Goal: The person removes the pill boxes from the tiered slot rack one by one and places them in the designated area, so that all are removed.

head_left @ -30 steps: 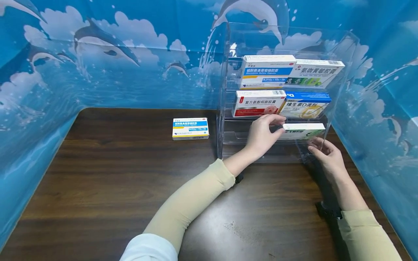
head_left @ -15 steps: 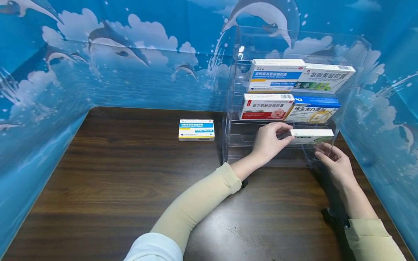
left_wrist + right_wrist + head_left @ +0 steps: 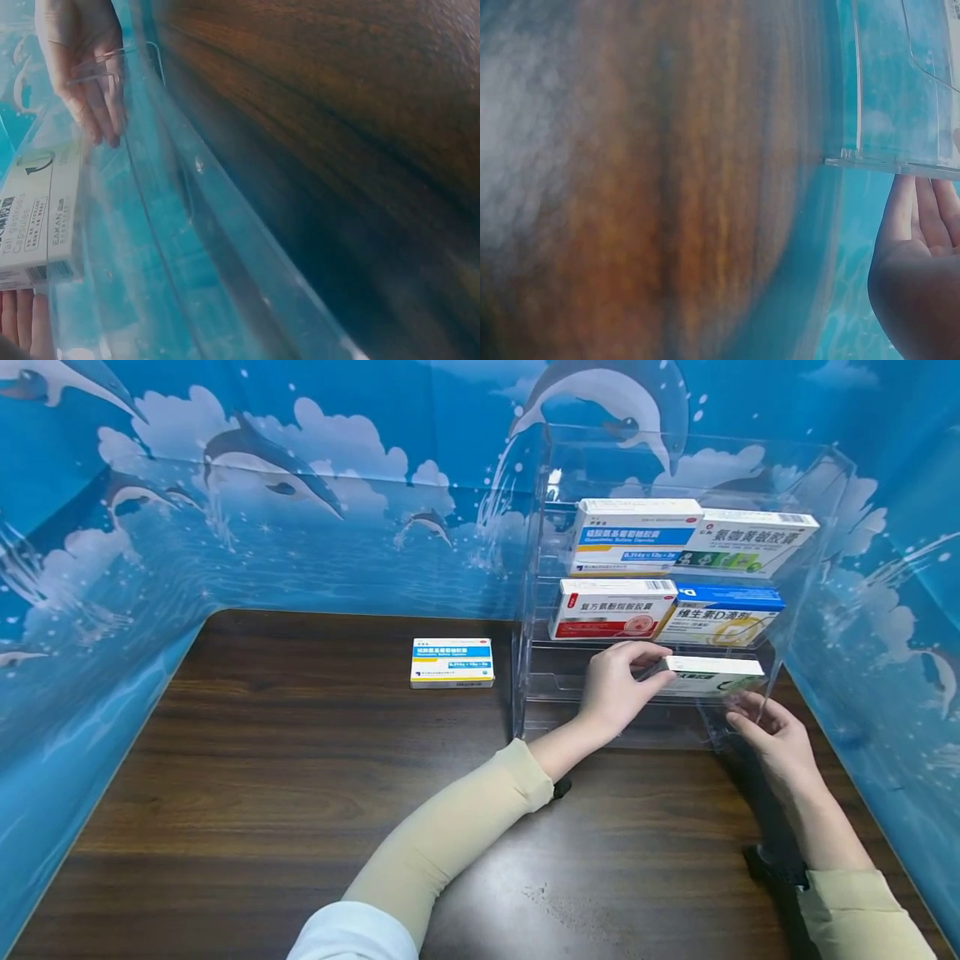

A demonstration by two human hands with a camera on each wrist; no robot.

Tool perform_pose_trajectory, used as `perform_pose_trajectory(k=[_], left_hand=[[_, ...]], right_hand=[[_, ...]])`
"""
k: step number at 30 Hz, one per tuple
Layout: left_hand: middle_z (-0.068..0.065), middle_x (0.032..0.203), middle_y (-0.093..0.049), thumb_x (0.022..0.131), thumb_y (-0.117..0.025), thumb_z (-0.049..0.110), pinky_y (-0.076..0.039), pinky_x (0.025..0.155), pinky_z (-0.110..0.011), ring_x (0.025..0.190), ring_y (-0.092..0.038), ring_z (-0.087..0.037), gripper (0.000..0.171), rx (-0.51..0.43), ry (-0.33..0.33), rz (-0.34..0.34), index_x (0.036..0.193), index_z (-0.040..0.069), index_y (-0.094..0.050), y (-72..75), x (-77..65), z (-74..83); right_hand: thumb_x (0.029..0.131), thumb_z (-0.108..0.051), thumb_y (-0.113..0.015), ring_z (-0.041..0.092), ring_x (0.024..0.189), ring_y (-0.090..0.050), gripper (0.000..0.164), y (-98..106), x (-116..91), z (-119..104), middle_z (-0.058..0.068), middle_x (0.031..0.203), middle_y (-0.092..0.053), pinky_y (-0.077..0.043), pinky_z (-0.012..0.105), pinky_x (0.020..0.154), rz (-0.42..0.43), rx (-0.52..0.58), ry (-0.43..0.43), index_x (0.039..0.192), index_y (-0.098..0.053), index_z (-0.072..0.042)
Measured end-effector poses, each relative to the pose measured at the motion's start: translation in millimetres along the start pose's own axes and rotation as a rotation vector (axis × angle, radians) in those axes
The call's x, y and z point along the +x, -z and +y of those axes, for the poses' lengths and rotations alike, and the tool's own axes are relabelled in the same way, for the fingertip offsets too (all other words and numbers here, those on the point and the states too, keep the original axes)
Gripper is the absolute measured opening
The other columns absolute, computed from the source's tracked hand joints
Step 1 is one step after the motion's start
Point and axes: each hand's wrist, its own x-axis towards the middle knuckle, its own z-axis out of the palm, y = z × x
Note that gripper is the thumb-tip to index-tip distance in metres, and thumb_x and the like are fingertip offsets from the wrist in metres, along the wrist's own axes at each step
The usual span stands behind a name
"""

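Note:
On the bottom tier of a clear acrylic rack is a white-and-green medicine box. My left hand pinches its left end, thumb in front and fingers behind. In the left wrist view the medicine box shows capsule lettering, and fingertips show beneath it. My right hand is at the rack's right side, near the box's right end. In the right wrist view the straight fingers of my right hand touch the outer face of the clear side panel.
Two medicine boxes fill the top tier: a blue-and-white one and a green-and-white one. Below them stand a red-and-white box and a vitamin D box. Another blue-and-white box lies on the wooden table. A dolphin-print cloth stands behind.
The head view has shifted slightly. The white-and-green box has tipped a little, so more of its front face shows. Both hands stay at the same spots on the rack.

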Motion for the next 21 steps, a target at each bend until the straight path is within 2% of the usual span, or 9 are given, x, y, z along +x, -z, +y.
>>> perform_pose_trajectory(k=[7, 12, 17, 21], left_hand=[[-0.009, 0.122, -0.08, 0.092, -0.085, 0.012, -0.054, 0.09, -0.005, 0.105, -0.08, -0.016, 0.027, -0.03, -0.016, 0.052, 0.117, 0.005, -0.081, 14.2, 2.0, 7.9], [-0.011, 0.13, -0.077, 0.091, -0.084, 0.007, -0.056, 0.09, -0.008, 0.106, -0.08, -0.019, 0.026, -0.111, 0.009, 0.074, 0.117, 0.002, -0.08, 24.7, 2.8, 17.4], [-0.015, 0.123, -0.079, 0.092, -0.083, 0.004, -0.058, 0.088, -0.009, 0.105, -0.08, -0.023, 0.027, -0.2, 0.049, 0.097, 0.118, -0.002, -0.079, 35.1, 3.6, 26.0], [-0.018, 0.117, -0.08, 0.091, -0.082, 0.001, -0.06, 0.086, -0.012, 0.103, -0.081, -0.026, 0.026, -0.27, 0.067, 0.112, 0.117, -0.004, -0.078, 46.7, 1.9, 31.1]], right_hand=[[0.102, 0.0, -0.067, -0.013, 0.094, -0.067, 0.036, -2, 2, 1, -0.026, 0.103, -0.073, -0.051, 0.001, 0.08, 0.029, -0.036, -0.01, 0.115, -0.066, -0.034], [0.102, 0.0, -0.067, -0.013, 0.094, -0.067, 0.036, -2, 1, 0, -0.025, 0.102, -0.073, -0.051, 0.001, 0.08, 0.037, -0.033, -0.021, 0.115, -0.066, -0.034], [0.102, 0.0, -0.068, -0.013, 0.094, -0.066, 0.036, -1, 2, -1, -0.026, 0.102, -0.072, -0.051, 0.001, 0.08, 0.04, -0.04, -0.022, 0.115, -0.066, -0.033], [0.102, -0.005, -0.07, -0.013, 0.094, -0.064, 0.034, -1, 1, -3, -0.027, 0.102, -0.07, -0.05, 0.0, 0.079, 0.049, -0.099, -0.034, 0.115, -0.065, -0.036]])
